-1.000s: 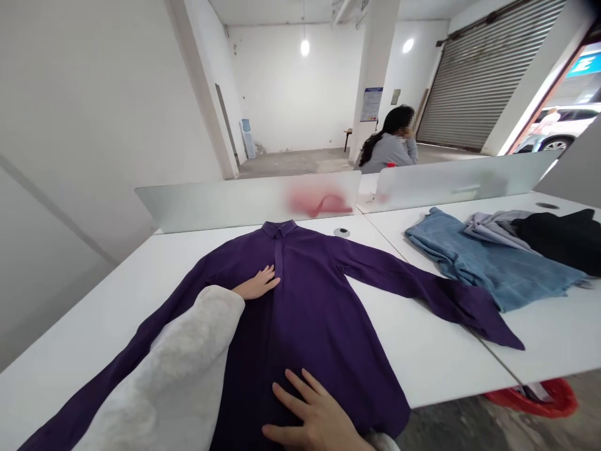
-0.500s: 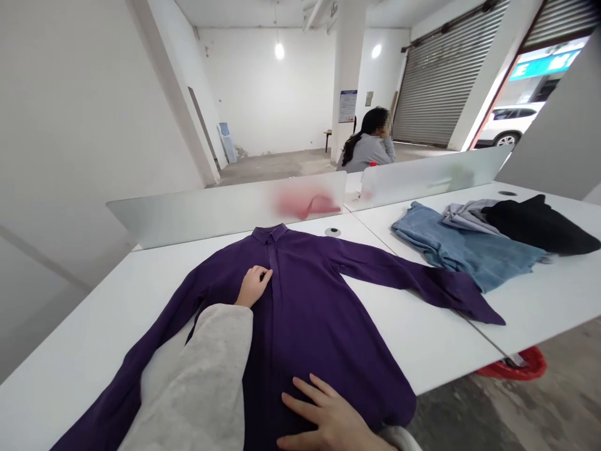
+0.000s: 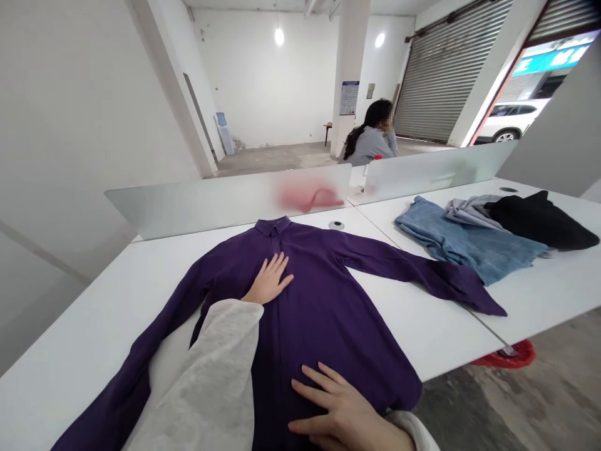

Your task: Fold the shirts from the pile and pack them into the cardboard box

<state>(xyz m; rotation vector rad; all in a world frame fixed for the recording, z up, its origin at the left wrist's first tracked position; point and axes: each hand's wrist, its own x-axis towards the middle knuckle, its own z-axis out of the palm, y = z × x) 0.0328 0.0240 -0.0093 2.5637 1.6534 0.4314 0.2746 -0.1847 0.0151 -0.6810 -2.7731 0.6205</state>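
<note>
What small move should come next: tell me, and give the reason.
I would probably slide the left hand down the front placket of the purple shirt: that hand lies spread at its upper part, below the collar, and the right hand rests splayed on the shirt's lower front, where it could steady the fabric.

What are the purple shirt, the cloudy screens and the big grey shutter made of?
Shirt: thin cloth, smooth and mostly matte, since it lies in soft creases; I can't tell which fibre.
Screens: frosted glass or plastic, because what's behind them shows only as a blur.
Shutter: probably metal with a dull finish, going by its grey, ridged slats.
</note>
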